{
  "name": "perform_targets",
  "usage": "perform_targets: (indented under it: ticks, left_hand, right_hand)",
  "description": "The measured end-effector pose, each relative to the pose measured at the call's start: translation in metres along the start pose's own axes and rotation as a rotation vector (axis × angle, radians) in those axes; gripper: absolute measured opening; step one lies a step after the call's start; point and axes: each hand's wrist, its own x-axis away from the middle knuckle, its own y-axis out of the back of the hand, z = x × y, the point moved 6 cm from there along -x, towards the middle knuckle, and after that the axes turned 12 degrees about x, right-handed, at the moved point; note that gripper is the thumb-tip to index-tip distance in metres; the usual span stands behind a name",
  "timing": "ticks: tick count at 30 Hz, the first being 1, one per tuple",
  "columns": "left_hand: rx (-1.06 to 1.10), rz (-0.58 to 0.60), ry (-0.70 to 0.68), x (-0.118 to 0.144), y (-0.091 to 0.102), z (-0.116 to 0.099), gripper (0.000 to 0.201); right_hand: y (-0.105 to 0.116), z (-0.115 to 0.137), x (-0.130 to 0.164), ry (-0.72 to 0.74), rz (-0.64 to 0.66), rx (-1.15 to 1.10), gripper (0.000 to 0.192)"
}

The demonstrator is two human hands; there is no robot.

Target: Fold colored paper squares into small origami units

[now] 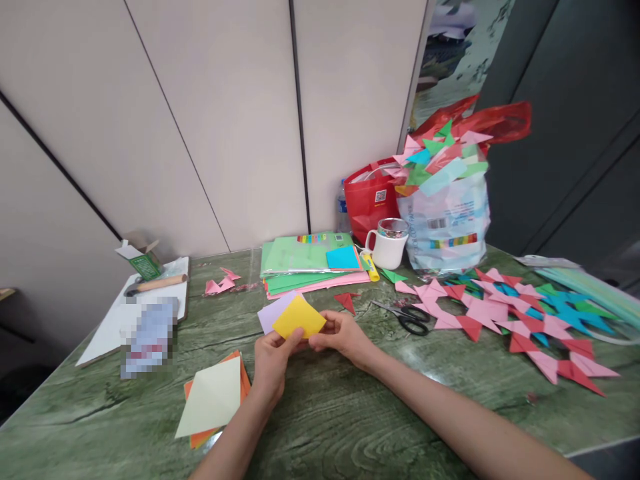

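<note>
A small yellow sheet of paper [299, 317] is held above the table between both of my hands. Behind it, a lilac sheet of paper [268, 316] sticks out to the left. My left hand [274, 357] is closed, its thumb pressed on the yellow sheet's lower edge; its other fingers are partly hidden underneath. My right hand [345, 339] pinches the right corner of the yellow sheet. Left of my left forearm lies a stack of pale cream paper [213, 397] with orange sheets beneath. A red folded paper piece [346, 301] and black-handled scissors [407, 316] lie beyond my right hand.
Linked pink and red folded stars [490, 308] cover the table's right side. A white mug [389, 248], a stuffed plastic bag [447, 220], a red bag [367, 200] and green paper packs [300, 257] stand or lie at the back. A white board [107, 333] carries a hammer [160, 284].
</note>
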Motion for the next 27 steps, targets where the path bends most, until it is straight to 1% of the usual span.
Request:
perform_targets:
  ticks: [2,7,9,10,12,13,14,16,18,20,23,25,27]
  left_hand:
    - [-0.015,-0.011,-0.013,-0.001,0.001,-0.001,0.025]
    - [-0.038,0.037,0.033,0.0,-0.003,0.001,0.033]
    - [-0.063,0.013,0.023,0.0,-0.002,-0.001,0.035]
    - [-0.079,-0.005,0.012,0.0,-0.002,-0.003,0.035]
    - [-0.112,-0.024,-0.003,0.0,-0.001,-0.005,0.032]
    - [-0.131,-0.023,-0.007,0.0,-0.002,-0.005,0.029]
    - [-0.147,-0.017,-0.008,0.0,-0.002,-0.006,0.027]
    - [-0.177,0.005,-0.01,0.0,-0.004,-0.006,0.026]
    - [-0.208,0.024,-0.019,0.001,-0.006,-0.007,0.027]
    - [-0.243,0.044,-0.033,0.002,-0.009,-0.008,0.027]
    - [-0.283,0.067,-0.05,0.004,-0.012,-0.009,0.027]
    - [-0.28,0.075,-0.058,0.004,-0.013,-0.01,0.027]
    - [-0.255,0.075,-0.075,0.004,-0.013,-0.011,0.026]
  right_hand:
    - [-0.001,0.0,0.0,0.007,0.021,0.013,0.035]
    - [0.002,0.001,-0.003,0.051,0.019,0.055,0.032]
    - [0.004,0.002,-0.003,0.076,-0.032,0.09,0.036]
    - [0.007,0.004,-0.002,0.104,-0.08,0.124,0.042]
    - [0.011,0.013,0.001,0.212,-0.183,0.225,0.055]
    - [0.012,0.018,0.004,0.285,-0.22,0.281,0.057]
    - [0.011,0.024,0.008,0.357,-0.238,0.335,0.055]
    - [0.008,0.032,0.013,0.47,-0.231,0.435,0.041]
    - [0.005,0.034,0.016,0.512,-0.216,0.514,0.029]
    - [0.003,0.032,0.015,0.497,-0.189,0.526,0.023]
    - [0.002,0.025,0.01,0.419,-0.132,0.367,0.02]
    - [0.003,0.019,0.006,0.329,-0.109,0.216,0.024]
    - [0.005,0.013,0.002,0.216,-0.099,0.072,0.033]
